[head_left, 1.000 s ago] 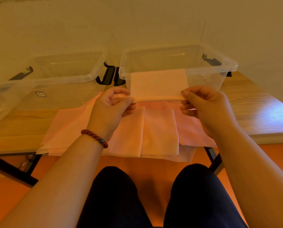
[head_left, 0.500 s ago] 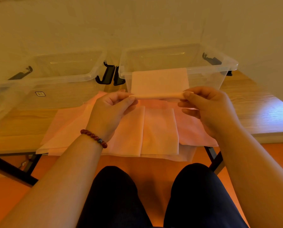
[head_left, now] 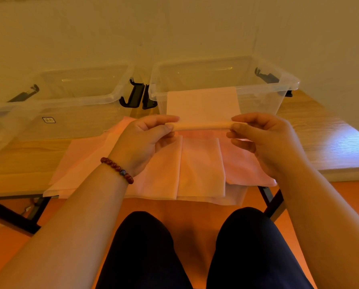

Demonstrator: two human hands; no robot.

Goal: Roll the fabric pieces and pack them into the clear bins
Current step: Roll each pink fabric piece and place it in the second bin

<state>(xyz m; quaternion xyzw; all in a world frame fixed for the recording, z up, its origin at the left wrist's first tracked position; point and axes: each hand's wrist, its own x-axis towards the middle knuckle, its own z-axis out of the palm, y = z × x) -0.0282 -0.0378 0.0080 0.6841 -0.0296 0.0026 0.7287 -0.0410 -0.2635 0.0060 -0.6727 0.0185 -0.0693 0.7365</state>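
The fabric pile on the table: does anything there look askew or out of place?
Slightly. The fabric pile is fanned unevenly, and its near edge overhangs the front of the table, so sheets could slide off. Nothing looks spilled or damaged.

Left bin [head_left: 111,99] beside right bin [head_left: 289,84] on the table [head_left: 320,142], fabric stack [head_left: 201,170] before them at the near edge.

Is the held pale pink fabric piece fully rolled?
No: a flat unrolled flap rises above its rolled part, pinched by left hand and right hand.
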